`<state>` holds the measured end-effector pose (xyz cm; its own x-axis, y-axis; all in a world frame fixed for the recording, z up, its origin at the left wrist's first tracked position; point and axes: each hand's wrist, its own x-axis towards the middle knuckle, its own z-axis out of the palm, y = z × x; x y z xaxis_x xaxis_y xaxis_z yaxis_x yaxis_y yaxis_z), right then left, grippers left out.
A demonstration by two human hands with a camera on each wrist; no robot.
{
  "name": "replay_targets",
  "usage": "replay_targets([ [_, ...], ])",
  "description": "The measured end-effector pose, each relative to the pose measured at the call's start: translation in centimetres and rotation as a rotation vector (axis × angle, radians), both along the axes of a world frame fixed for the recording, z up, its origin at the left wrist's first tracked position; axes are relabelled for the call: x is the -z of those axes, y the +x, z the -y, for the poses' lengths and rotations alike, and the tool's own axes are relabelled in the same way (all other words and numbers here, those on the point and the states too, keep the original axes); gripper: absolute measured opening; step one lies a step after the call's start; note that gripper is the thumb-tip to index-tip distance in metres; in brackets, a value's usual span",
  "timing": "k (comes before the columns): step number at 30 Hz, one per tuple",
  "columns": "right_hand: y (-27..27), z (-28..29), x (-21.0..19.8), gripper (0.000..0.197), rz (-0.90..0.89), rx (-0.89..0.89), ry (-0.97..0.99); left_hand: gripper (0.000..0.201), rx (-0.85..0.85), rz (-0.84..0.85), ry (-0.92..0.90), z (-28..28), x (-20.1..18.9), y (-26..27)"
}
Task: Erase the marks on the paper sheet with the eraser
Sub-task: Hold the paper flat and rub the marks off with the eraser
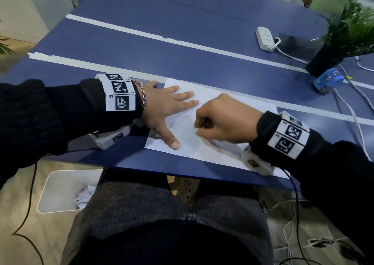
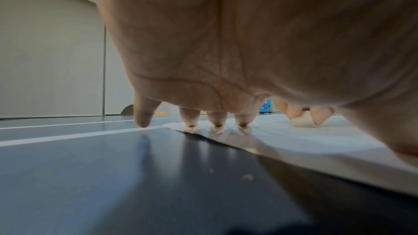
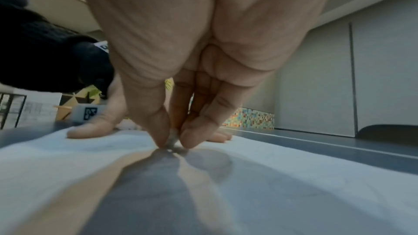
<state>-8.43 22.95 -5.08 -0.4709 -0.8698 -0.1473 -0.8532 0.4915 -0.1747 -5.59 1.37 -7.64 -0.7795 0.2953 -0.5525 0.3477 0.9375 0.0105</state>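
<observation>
From the head view, the white paper sheet [image 1: 212,143] on the blue table [image 1: 162,48] is pinned by the flat, spread left hand [image 1: 162,106]. Only the left wrist view shows the small white eraser [image 2: 302,120], pinched on the paper by the curled right hand [image 1: 222,118].

paper sheet [image 1: 218,147] on table [image 1: 141,48], power strip [image 1: 265,38] behind

Left hand [image 1: 162,104] lies flat with fingers spread; right hand [image 1: 224,121] is curled, fingertips pinched together.
</observation>
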Motion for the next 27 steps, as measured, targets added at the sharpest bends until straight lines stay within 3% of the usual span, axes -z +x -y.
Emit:
replay_targets([
  [2, -0.5, 0.0, 0.1, 0.007, -0.018, 0.048, -0.033, 0.138, 0.002, 0.001, 0.003, 0.0, 0.0, 0.0],
  [7, 1.4, 0.2, 0.1, 0.009, 0.043, -0.074, 0.021, 0.139, -0.001, -0.005, 0.006, 0.1, 0.2, 0.0],
  [11, -0.6, 0.1, 0.1, 0.007, 0.013, 0.034, -0.046, 0.139, 0.004, -0.009, 0.035, 0.3, 0.4, -0.1],
  [17, 0.4, 0.8, -0.2, 0.012, 0.094, -0.060, 0.010, 0.150, -0.014, -0.018, 0.058, 0.3, 0.4, 0.1],
  [22, -1.2, 1.7, 0.1, 0.005, -0.005, -0.007, -0.071, 0.147, -0.001, -0.035, 0.085, 0.3, 0.7, -0.1],
  [27, -0.2, 1.7, -0.6, 0.009, 0.166, -0.067, 0.045, 0.149, 0.005, -0.043, 0.048, 0.2, 0.6, -0.1],
])
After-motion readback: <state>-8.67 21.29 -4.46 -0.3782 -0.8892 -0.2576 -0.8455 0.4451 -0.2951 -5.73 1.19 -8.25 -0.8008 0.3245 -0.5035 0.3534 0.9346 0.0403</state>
